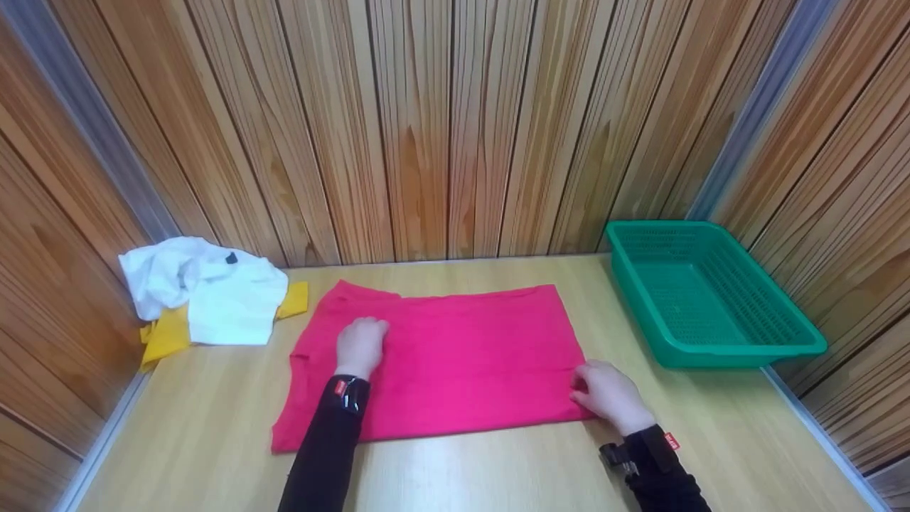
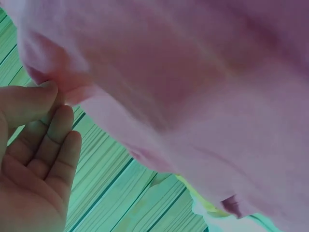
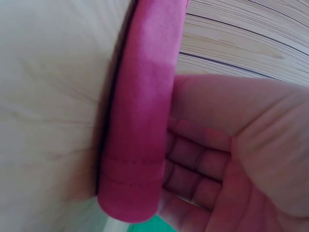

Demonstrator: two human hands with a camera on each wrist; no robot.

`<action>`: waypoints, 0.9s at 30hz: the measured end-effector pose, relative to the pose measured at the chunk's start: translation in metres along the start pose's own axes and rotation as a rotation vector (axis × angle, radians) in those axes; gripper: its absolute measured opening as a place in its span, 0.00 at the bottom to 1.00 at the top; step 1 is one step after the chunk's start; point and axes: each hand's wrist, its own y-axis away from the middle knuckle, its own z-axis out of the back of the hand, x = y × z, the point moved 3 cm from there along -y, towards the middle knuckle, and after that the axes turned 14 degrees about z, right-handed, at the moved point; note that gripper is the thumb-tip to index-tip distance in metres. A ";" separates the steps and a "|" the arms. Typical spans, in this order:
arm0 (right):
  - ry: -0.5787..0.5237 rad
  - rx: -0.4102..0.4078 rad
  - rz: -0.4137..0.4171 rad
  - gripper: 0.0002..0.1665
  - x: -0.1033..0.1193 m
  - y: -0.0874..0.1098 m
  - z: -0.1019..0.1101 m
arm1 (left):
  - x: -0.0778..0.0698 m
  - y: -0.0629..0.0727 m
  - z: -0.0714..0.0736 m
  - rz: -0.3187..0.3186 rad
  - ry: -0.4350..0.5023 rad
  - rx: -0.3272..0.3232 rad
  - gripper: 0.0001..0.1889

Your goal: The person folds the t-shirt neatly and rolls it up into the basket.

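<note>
A bright pinkish-red shirt (image 1: 469, 355) lies folded into a wide rectangle on the table in the head view. Over its left part, my left hand (image 1: 361, 348) has its fingers curled down; the left wrist view shows thumb and forefinger pinching a bit of the cloth (image 2: 193, 116). My right hand (image 1: 611, 395) is at the shirt's near right corner, thumb and fingers holding its edge. In the right wrist view a stitched hem (image 3: 130, 171) runs across the folded edge, and the right fingertips are partly hidden behind the cloth.
A green plastic basket (image 1: 640, 313) with slotted sides stands at the back right. At the back left, a crumpled white garment (image 1: 234, 299) with a dark tag lies over a yellow cloth (image 1: 169, 338). Wood-panelled walls (image 1: 419, 142) enclose the table (image 1: 455, 469) on three sides.
</note>
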 end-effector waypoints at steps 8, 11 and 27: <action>-0.003 0.029 0.010 0.13 0.001 -0.002 0.002 | 0.005 0.003 -0.002 0.060 0.073 0.124 0.08; -0.005 0.044 0.008 0.13 0.001 -0.003 0.003 | 0.009 0.004 -0.002 0.069 0.092 0.126 0.07; -0.004 0.025 -0.059 0.16 -0.016 -0.043 0.014 | 0.066 0.010 0.023 0.203 0.109 0.102 0.06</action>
